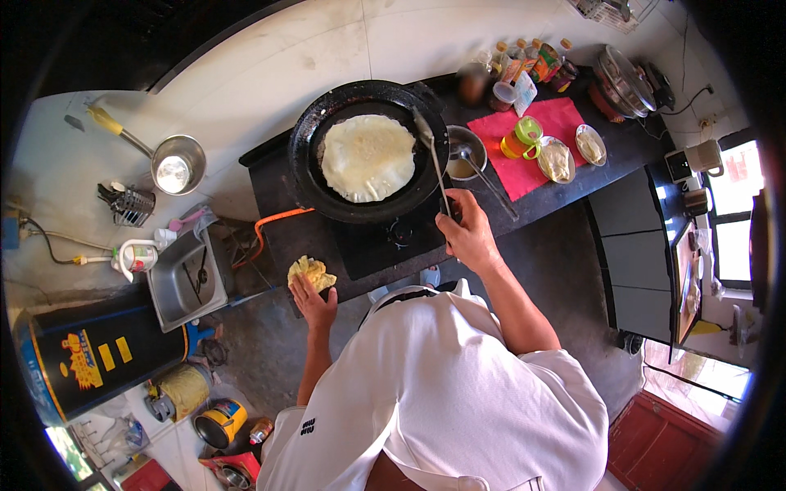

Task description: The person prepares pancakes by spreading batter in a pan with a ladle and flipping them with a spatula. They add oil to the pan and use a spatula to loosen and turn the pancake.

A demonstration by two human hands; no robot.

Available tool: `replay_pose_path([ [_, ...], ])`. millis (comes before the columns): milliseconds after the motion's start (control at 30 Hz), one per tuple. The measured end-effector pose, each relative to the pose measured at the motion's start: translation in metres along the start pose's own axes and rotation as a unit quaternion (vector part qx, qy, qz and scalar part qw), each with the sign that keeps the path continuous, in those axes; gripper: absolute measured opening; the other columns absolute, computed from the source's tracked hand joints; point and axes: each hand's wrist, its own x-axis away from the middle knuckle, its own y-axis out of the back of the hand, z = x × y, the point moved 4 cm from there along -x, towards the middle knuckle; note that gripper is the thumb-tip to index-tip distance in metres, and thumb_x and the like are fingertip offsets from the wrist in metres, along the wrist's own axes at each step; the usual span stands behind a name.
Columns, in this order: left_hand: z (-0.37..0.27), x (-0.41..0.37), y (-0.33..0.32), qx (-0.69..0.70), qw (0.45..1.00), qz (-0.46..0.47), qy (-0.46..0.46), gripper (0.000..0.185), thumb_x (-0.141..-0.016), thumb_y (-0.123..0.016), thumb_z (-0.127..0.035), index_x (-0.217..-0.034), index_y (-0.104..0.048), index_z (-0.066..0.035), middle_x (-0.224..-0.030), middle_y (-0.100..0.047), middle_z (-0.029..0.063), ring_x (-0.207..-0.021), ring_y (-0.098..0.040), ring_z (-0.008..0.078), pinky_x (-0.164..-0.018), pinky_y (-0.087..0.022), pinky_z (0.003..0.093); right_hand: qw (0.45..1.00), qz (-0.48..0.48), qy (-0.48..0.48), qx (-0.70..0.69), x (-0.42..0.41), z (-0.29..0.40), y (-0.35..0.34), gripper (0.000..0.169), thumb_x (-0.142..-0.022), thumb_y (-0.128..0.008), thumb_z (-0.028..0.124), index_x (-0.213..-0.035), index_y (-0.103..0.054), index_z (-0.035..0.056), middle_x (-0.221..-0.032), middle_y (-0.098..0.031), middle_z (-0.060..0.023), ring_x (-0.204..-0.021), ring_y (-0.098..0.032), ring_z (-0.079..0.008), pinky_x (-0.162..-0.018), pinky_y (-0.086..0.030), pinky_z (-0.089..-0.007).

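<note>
My right hand (470, 230) grips the handle of a metal spatula (437, 162). The spatula's blade lies at the right rim of a wide black pan (307, 184). Inside the pan is a pale round flatbread (368, 158), lying flat with an uneven edge. At the counter's front left, my left hand (314, 307) holds a crumpled yellow cloth (312, 273) down against the dark countertop (276, 221). Right of the pan stands a metal bowl (455, 169) of liquid, with a ladle (488, 184) leaning in it and its handle reaching over the counter.
On a red cloth (500, 166) stand an oil jug (522, 138) and two dishes of dough (556, 161) (591, 146). Bottles and jars (534, 58) line the wall. An orange hose (261, 230) runs from beneath the pan. A steel sink (184, 282) is at the left.
</note>
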Motion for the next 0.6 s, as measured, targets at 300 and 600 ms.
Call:
replay_pose_path([
  [300, 0.003, 0.002, -0.004, -0.009, 1.0, -0.012, -0.007, 0.11, -0.081, -0.079, -0.037, -0.168, -0.02, -0.005, -0.172, -0.021, 0.0276, -0.156, -0.022, 0.0523, -0.124, -0.026, 0.0603, 0.999, -0.008, 0.04, -0.001, 0.008, -0.01, 0.004, 0.046, -0.1, -0.065, 0.011, -0.141, -0.047, 0.0001, -0.095, -0.058, -0.0079, -0.053, -0.055, -0.0104, -0.046, -0.043, -0.0279],
  [600, 0.001, 0.001, -0.001, -0.005, 1.0, -0.002, -0.009, 0.109, -0.082, -0.078, -0.038, -0.168, -0.02, -0.005, -0.171, -0.021, 0.0283, -0.156, -0.022, 0.0533, -0.124, -0.026, 0.0605, 0.989, -0.027, 0.024, -0.146, 0.003, -0.017, 0.063, 0.047, -0.093, -0.068, 0.006, -0.138, -0.055, -0.0038, -0.086, -0.057, -0.0071, -0.047, -0.05, -0.011, -0.039, -0.034, -0.0258],
])
